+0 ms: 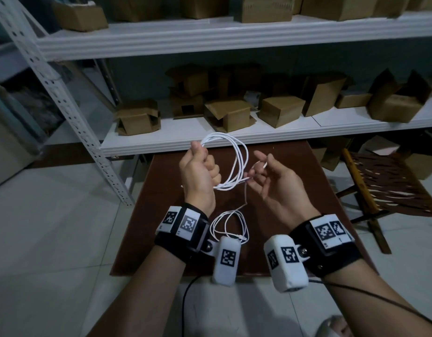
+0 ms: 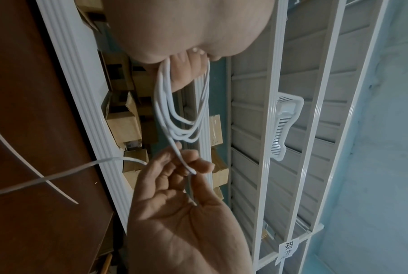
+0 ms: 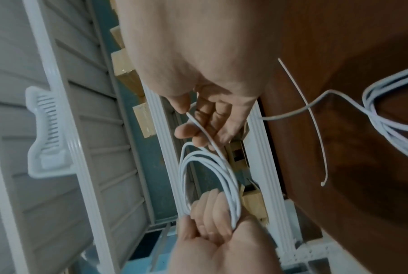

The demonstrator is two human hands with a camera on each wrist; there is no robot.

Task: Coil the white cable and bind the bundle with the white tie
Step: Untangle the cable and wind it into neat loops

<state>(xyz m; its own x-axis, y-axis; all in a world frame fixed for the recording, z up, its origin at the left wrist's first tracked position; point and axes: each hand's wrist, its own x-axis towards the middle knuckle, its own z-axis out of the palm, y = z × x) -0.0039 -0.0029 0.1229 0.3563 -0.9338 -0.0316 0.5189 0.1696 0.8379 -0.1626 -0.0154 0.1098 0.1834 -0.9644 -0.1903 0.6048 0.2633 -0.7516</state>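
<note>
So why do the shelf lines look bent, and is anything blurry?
Head view: wide-angle lens bows the shelf edges; dim light. Right wrist view: motion blur smears the white cable and left hand. Left wrist view: sharper, coil crisp.

White cable [image 1: 237, 161]; reddish-brown table [image 1: 314, 166]; brown cardboard boxes [image 1: 280, 113] at 12 o'clock on white shelf [image 1: 161, 139]; black-white checker-tagged wristbands [image 1: 185, 224].

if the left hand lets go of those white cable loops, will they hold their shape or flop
Probably flop: the white cable loops sag unevenly from the left hand and aren't bound. It looks thin and light, draping limply to the brown table, so the loops would likely spring apart.
</note>
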